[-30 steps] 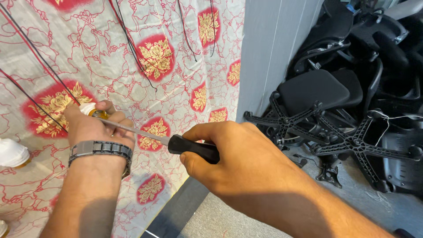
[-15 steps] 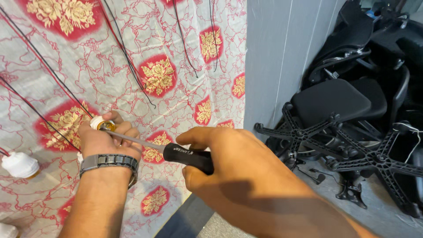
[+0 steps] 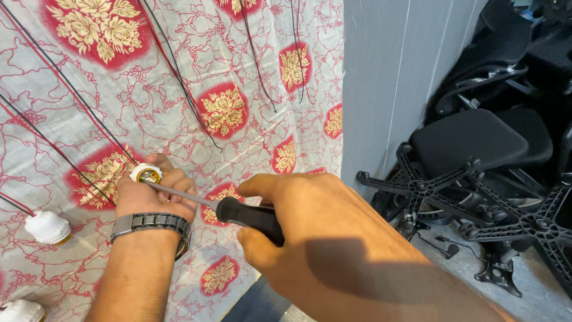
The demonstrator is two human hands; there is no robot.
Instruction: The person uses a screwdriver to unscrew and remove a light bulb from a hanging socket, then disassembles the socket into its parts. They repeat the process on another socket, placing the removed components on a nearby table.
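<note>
The left hand (image 3: 152,194) is curled into a fist around a small white lamp holder (image 3: 146,173), which pokes out of the top of the grip at about ten o'clock from the middle of the view, its brass-coloured inside facing the camera. A grey metal watch (image 3: 152,223) bands the wrist, and the forearm rises from the six o'clock edge. The right hand (image 3: 310,214) comes in from about four o'clock, fingers wrapped firmly round the black handle of a screwdriver (image 3: 238,214); the thumb lies along the top. The steel shaft runs up and left toward ten o'clock, its tip resting in the mouth of the lamp holder.

Against the picture half a second earlier, both hands sit slightly higher in the view and the grip on each thing is unchanged; the tip stays at the holder. The view has tilted, so more of the stacked chairs shows at three o'clock.

Under the hands lies a white cloth (image 3: 196,71) printed with red and gold flower medallions, crossed by thin red and black wires (image 3: 179,77). A second white lamp holder (image 3: 47,228) rests on the cloth at nine o'clock, and the edge of a third (image 3: 21,311) shows at seven o'clock. A grey panel (image 3: 387,77) stands at one o'clock. Black chair bases (image 3: 429,188) and a black seat (image 3: 471,140) crowd the floor at three o'clock. No container is in view.
</note>
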